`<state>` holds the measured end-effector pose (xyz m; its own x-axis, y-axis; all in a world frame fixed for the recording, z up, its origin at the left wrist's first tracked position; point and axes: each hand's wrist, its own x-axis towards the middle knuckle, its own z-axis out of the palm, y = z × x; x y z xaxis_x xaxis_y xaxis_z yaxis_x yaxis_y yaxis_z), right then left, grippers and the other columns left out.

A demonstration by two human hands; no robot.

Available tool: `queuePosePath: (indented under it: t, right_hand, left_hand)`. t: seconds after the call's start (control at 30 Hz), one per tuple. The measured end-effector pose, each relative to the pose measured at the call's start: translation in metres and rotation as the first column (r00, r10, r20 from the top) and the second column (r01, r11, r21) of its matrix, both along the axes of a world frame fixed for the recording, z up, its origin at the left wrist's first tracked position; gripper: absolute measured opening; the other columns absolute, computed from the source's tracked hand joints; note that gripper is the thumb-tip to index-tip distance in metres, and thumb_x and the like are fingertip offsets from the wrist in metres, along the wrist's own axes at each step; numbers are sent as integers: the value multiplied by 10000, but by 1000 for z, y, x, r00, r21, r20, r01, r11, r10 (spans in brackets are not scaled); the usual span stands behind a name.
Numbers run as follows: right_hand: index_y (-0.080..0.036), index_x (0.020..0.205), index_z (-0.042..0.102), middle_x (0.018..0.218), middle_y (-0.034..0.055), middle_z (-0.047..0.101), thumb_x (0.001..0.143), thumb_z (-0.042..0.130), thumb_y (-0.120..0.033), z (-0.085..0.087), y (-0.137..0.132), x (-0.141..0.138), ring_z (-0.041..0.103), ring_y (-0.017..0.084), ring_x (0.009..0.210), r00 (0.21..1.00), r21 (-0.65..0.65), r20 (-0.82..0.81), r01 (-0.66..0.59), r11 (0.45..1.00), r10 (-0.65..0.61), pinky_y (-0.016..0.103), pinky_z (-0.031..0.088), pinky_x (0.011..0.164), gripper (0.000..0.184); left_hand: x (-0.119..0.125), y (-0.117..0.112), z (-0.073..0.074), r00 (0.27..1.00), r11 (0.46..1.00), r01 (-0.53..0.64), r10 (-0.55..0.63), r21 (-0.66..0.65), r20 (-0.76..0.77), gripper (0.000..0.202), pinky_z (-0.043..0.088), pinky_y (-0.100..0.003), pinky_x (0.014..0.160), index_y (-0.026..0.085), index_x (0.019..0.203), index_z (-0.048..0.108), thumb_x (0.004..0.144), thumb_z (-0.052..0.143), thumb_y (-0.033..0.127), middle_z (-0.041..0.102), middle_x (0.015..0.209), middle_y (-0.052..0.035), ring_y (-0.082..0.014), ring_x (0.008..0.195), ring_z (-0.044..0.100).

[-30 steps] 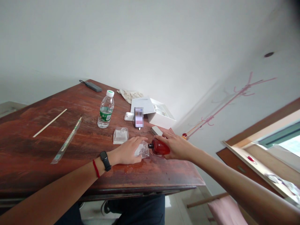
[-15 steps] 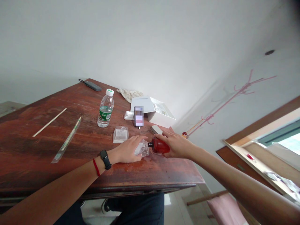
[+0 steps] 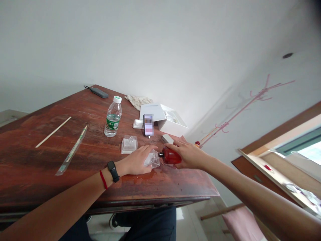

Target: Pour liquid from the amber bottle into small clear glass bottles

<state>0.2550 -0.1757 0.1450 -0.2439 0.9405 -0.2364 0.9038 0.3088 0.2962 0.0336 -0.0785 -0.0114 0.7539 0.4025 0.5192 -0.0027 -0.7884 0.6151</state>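
My left hand is closed around a small clear plastic container on the table. In my right hand lies a bottle of red liquid, tilted on its side. Its black neck points left, at the mouth of the clear container. Whether liquid is flowing I cannot make out. A second clear plastic container sits just beyond my left hand. A few wet drops show on the wood near my left fingers.
On the wooden table stand a water bottle and a propped phone before an open white box. A bare stick and wrapped chopsticks lie left. A grey block is by my right hand.
Both hands, the red bottle and the clear container hold nearly the same position. Only a very slight shift of the camera view shows.
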Motion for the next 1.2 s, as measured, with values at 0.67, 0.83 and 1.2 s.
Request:
queuePosePath:
  t: [0.67, 0.83, 1.2]
  right_hand:
    - [-245, 1558, 520, 1475, 214, 616, 804, 820, -428, 1, 0, -4, 638, 444, 1282, 999, 18, 41, -2, 1000, 1, 562, 525, 1051, 831]
    - [-244, 1546, 529, 1463, 211, 625, 783, 830, -395, 3, -1, -8, 657, 439, 1256, 999, 11, 43, 13, 1000, -13, 528, 555, 1002, 834]
    - [-250, 1538, 525, 1460, 207, 625, 762, 828, -351, 5, -1, -11, 639, 442, 1271, 999, 4, 39, 26, 1000, -26, 539, 543, 1011, 838]
  left_hand:
    - [0, 1, -1, 1000, 1000, -9, 9, 0, 12, 826, 480, -579, 1187, 225, 1533, 434, 780, 767, 146, 607, 1503, -177, -390, 1373, 607]
    - [0, 1, 0, 1000, 1000, -5, 5, -8, 7, 827, 479, -580, 1189, 210, 1530, 432, 777, 768, 151, 603, 1504, -187, -393, 1373, 607]
    - [-2, 0, 2, 1000, 1000, 0, 0, -21, 12, 821, 469, -585, 1196, 223, 1537, 435, 787, 763, 164, 598, 1518, -183, -401, 1383, 598]
